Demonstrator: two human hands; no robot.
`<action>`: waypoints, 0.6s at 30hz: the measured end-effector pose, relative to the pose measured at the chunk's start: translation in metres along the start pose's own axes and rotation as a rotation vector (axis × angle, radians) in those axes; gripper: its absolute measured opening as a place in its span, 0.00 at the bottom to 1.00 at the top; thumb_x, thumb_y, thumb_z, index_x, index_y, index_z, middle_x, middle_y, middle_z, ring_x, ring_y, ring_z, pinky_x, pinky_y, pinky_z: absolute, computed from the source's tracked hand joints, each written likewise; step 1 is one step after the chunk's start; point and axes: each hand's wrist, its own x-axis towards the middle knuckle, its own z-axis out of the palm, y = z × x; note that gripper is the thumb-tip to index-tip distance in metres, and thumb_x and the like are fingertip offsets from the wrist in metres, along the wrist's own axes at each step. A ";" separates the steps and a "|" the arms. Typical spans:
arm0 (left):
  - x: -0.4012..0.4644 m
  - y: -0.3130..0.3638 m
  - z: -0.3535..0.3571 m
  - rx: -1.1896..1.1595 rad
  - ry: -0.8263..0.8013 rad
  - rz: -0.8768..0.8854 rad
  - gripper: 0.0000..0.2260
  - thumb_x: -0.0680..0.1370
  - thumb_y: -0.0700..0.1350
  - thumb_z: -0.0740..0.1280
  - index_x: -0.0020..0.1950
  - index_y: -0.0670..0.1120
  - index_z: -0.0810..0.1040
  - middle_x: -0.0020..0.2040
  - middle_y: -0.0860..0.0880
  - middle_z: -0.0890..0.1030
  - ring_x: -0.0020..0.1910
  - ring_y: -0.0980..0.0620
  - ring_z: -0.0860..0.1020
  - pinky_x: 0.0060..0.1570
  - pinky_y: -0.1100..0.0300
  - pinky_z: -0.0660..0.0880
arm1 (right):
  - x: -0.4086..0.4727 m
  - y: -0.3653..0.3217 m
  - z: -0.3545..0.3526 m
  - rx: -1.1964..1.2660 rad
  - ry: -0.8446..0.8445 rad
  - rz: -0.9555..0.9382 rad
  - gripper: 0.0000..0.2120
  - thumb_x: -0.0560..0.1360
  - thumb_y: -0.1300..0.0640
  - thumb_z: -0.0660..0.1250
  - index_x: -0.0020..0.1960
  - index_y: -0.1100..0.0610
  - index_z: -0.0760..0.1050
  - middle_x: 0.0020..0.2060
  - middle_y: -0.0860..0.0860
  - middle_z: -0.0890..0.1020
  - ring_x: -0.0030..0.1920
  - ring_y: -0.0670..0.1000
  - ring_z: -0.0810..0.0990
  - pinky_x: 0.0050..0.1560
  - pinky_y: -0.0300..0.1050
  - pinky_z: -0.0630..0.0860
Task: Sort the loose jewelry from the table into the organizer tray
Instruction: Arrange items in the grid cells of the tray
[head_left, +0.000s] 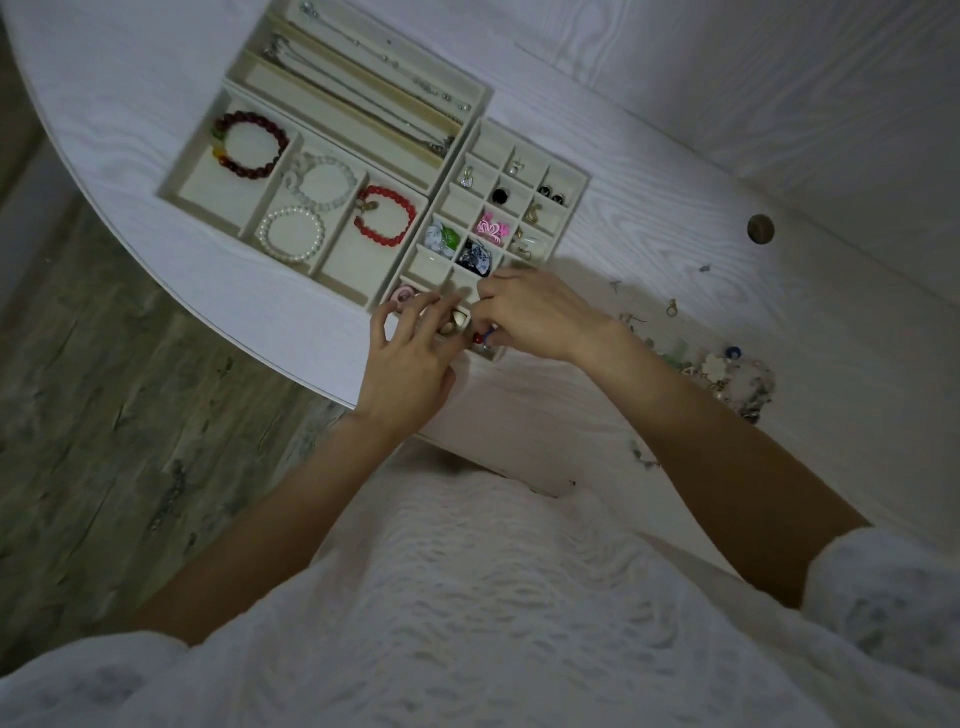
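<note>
Both hands are working at the near corner of the organizer tray (470, 130): the left hand (408, 358) is spreading loose fingers over small compartments, the right hand (535, 314) is pinching a red-and-blue piece (482, 339). Loose jewelry (727, 371) is lying rightward on the table (727, 130). No writing is showing.

Counter (649, 171): white, matt, wood-grain texture. Organizer tray (197, 171): cream, matt, fabric-like lining. Dark red bracelet (252, 144): glossy beads. Pearl bracelet (291, 234): smooth, lustrous white beads. Red bracelet (382, 215): braided cord look. Chains (363, 78): thin silvery metal. Floor (104, 389): grey, weathered wood look. Garment (493, 623): white, rippled textured cloth
</note>
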 end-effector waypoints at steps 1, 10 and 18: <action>0.001 0.000 0.000 -0.006 0.005 0.003 0.18 0.68 0.39 0.67 0.57 0.49 0.80 0.67 0.45 0.73 0.67 0.45 0.63 0.64 0.47 0.54 | -0.001 -0.001 0.000 0.003 -0.001 0.011 0.07 0.75 0.54 0.67 0.51 0.55 0.79 0.47 0.50 0.76 0.52 0.52 0.74 0.51 0.50 0.74; 0.004 -0.001 0.000 -0.051 0.053 0.004 0.13 0.67 0.39 0.69 0.49 0.49 0.82 0.66 0.46 0.74 0.67 0.46 0.64 0.66 0.49 0.48 | -0.012 -0.032 0.032 0.133 0.233 0.573 0.10 0.74 0.51 0.68 0.49 0.56 0.81 0.47 0.52 0.80 0.49 0.52 0.77 0.43 0.45 0.73; 0.001 -0.004 0.006 -0.049 0.056 0.018 0.16 0.67 0.38 0.68 0.54 0.49 0.80 0.65 0.45 0.75 0.66 0.45 0.66 0.63 0.45 0.57 | -0.003 -0.035 0.038 0.651 0.339 0.834 0.17 0.70 0.60 0.70 0.54 0.52 0.68 0.52 0.52 0.72 0.42 0.50 0.72 0.38 0.42 0.64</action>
